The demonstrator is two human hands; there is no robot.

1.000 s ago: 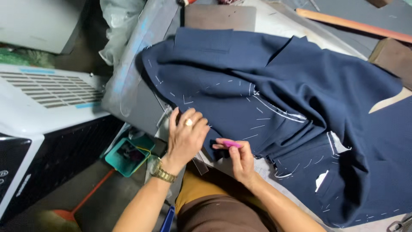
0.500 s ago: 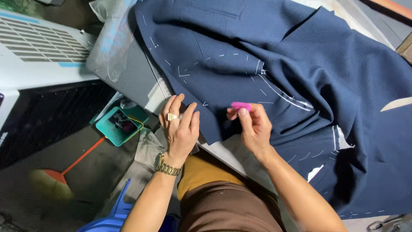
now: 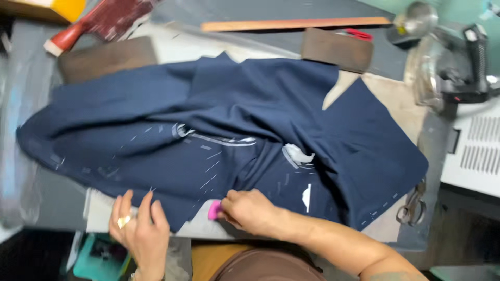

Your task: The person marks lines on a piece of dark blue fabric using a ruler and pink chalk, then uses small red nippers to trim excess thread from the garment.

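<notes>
Right-hand grip [image 3: 250,211]: clenched on a small pink chalk piece [image 3: 214,209], tip pressed at the near hem of the navy fabric [image 3: 250,140]. Left-hand grip [image 3: 139,229]: released, fingers spread flat on the fabric's near edge, a ring on one finger, just left of the chalk.

Navy fabric: spread wide across the worktop [image 3: 47,203], folded in several layers, marked with white dashed lines and a curved white seam line near centre. Small white patches right of centre.

Near right edge of the fabric: metal scissors [image 3: 413,205], lying on the worktop, touching the cloth's corner.

Far side: long wooden ruler [image 3: 294,24] lying parallel to the far edge; dark brown rectangular block [image 3: 337,49] just beyond the fabric; second brown block [image 3: 107,57] at far left, partly under the cloth. Red-handled object [image 3: 104,21] at the far left corner, blurred.

Right side: metal iron with dark handle [image 3: 453,67], standing well apart from both hands.
</notes>
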